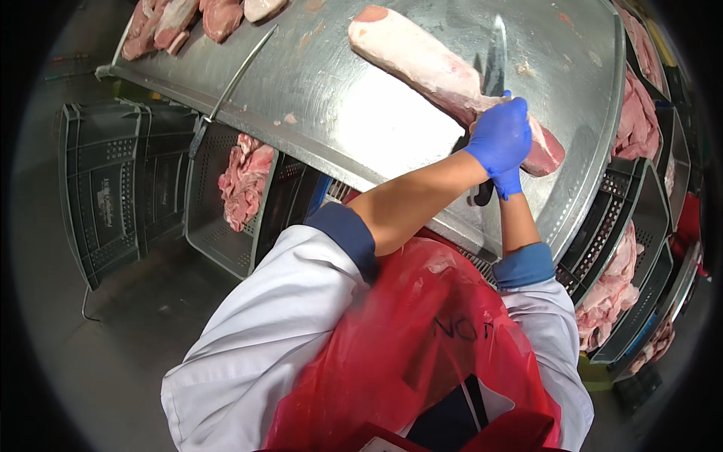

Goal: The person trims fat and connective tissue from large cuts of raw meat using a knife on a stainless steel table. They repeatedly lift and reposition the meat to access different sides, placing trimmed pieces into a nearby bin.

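Observation:
A long pale piece of meat (418,59), like a pork loin, lies slantwise on the metal table, its dark red end (545,153) to the right. My left hand (500,134), in a blue glove, is closed at a strip of the meat's pale surface layer. My right hand (509,183), also blue-gloved, is closed around a knife and mostly hidden under the left. The knife's blade (495,60) points away from me, beyond the meat. A black handle end (482,193) shows beside my right wrist.
More meat pieces (221,19) lie at the table's far left. A slim metal rod (242,73) with a dark handle leans over the table (301,135) edge. Dark crates (197,218) with meat trimmings (245,181) stand at left; more crates (636,226) line the right side.

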`<move>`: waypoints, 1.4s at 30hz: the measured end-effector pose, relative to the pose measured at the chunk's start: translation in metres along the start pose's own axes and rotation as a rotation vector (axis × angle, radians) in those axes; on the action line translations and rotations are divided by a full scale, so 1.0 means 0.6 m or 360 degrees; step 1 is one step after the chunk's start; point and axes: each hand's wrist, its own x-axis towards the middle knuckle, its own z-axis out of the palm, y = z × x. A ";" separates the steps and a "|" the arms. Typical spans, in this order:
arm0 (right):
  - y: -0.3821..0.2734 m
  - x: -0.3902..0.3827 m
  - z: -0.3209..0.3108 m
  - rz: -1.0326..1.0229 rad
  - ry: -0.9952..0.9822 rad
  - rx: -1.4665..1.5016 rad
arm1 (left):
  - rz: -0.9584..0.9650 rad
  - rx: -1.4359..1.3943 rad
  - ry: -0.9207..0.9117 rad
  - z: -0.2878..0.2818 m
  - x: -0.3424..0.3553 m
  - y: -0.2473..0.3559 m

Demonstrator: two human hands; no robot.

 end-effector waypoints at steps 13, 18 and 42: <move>-0.209 0.082 0.098 0.0742 0.0050 0.0221 | 0.0123 -0.0112 -0.0028 -0.048 0.051 0.058; -0.201 0.123 0.135 0.0483 -0.0027 0.0231 | 0.0244 -0.0124 -0.0097 -0.065 0.055 0.096; -0.377 0.173 0.339 0.0886 -0.0119 0.0560 | 0.0557 0.0089 -0.0574 -0.215 0.119 0.218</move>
